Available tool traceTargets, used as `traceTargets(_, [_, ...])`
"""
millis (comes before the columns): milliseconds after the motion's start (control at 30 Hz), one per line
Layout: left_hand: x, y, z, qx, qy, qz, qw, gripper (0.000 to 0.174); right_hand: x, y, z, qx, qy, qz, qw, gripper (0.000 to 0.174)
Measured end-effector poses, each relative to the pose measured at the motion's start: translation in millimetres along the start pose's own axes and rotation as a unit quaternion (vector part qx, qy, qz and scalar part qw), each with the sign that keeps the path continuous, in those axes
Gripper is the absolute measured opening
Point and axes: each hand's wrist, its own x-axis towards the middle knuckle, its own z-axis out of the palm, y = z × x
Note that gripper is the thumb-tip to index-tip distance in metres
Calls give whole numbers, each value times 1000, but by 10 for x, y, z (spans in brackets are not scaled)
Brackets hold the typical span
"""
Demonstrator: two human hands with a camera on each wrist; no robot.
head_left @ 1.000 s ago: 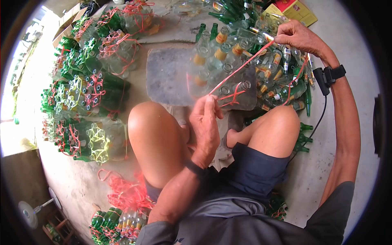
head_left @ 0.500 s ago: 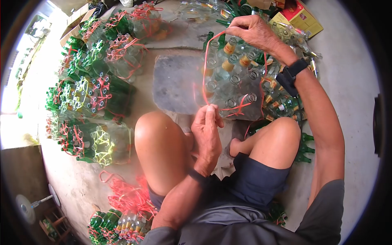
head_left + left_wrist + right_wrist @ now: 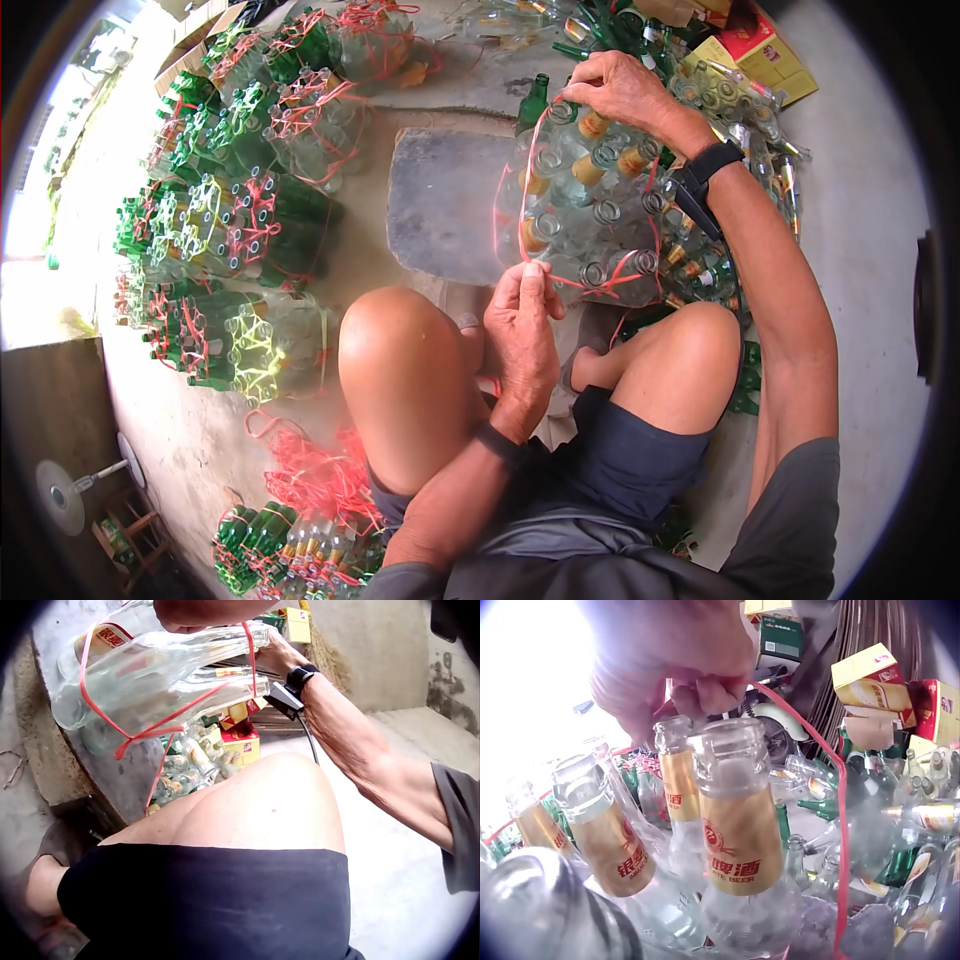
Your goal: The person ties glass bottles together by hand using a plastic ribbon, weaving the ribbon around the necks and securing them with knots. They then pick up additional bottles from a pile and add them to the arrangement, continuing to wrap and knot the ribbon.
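Observation:
Clear glass bottles (image 3: 606,211) stand upright in a tight group on a dark slab (image 3: 440,200) in front of the person. Pink strap (image 3: 524,215) runs around the group and is knotted at its near side, as the left wrist view shows on the strap (image 3: 129,739). The left hand (image 3: 525,335) pinches the strap between thumb and fingertips at the group's near left corner. At the far side, the right hand (image 3: 625,98) pinches another stretch above the bottle mouths. In the right wrist view that hand (image 3: 682,660) curls over the strap (image 3: 842,825) behind labelled bottles (image 3: 742,832).
Strapped bundles of green and clear bottles (image 3: 300,215) line the left side. Loose bottles (image 3: 790,190) lie right of the slab, with a red and yellow box (image 3: 765,55) beyond. Tangled pink strap (image 3: 315,465) lies beside the left knee. A fan (image 3: 62,497) stands lower left.
The right hand has come from the far right to the far side of the bottles, bringing the strap over and down around them. The left hand keeps its pinch, and the head view has shifted slightly.

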Motion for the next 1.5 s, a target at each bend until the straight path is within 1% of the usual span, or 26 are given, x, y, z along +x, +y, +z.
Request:
traceTargets(67, [15,-4,8,4,4,-2,1000,20,25,21,-5,39,-51,56,996,30])
traceTargets(100, [19,-5,14,8,6,-2,1000,20,34,31,9,40,-52,55,996,30])
traceTargets(167, [21,-8,18,12,7,-4,1000,20,33,56,35,89,-66,67,992,30])
traceTargets(267, [28,-14,16,21,14,-9,1000,20,24,52,16,78,-80,54,992,29])
traceTargets(300, [32,-14,14,19,15,-12,1000,20,27,82,32,79,-80,54,992,29])
traceTargets(367, [38,-14,15,17,15,-15,1000,20,30,160,59,139,-86,73,984,30])
traceTargets(467, [48,-5,16,26,11,-8,1000,20,26,411,75,166,-81,69,980,33])
traceTargets(500, [51,-8,16,29,13,-8,999,20,4,377,37,166,-80,70,980,33])
traceTargets(567, [58,-4,11,32,14,-7,999,20,-67,313,-47,197,-80,114,971,34])
traceTargets(600, [60,3,7,35,10,-4,999,21,-94,291,-71,197,-80,115,970,34])
traceTargets(667, [63,16,6,38,5,-2,999,21,-138,249,-122,260,-89,200,940,34])
traceTargets(767, [70,25,15,39,3,5,999,21,-186,288,-203,258,-97,178,945,35])
traceTargets(833, [79,24,10,45,4,-8,999,20,-219,394,-188,252,-98,188,944,35])
traceTargets(900, [94,27,11,49,-1,-4,999,20,-279,487,-161,247,-100,198,943,35])
traceTargets(967, [100,34,15,52,-6,1,999,20,-341,568,-131,207,-89,148,963,35])
traceTargets(1000, [96,37,22,59,-5,1,998,20,-385,584,-95,206,-88,149,963,35])
traceTargets(1067, [108,29,39,65,-8,3,998,20,-465,615,-22,252,-31,114,960,34])
traceTargets(1100, [118,14,38,60,-10,10,998,20,-475,614,-13,252,-29,113,961,34])
traceTargets(1167, [122,4,40,55,-15,19,998,20,-492,616,3,239,-21,134,961,30])
traceTargets(1300, [141,-4,44,76,-6,25,997,20,-507,627,82,254,-23,155,955,31])
traceTargets(1433, [149,-14,48,83,-3,33,996,21,-584,538,17,265,-10,144,953,33])
traceTargets(1500, [147,-7,47,85,-7,32,996,21,-646,461,-62,277,-38,201,939,34])
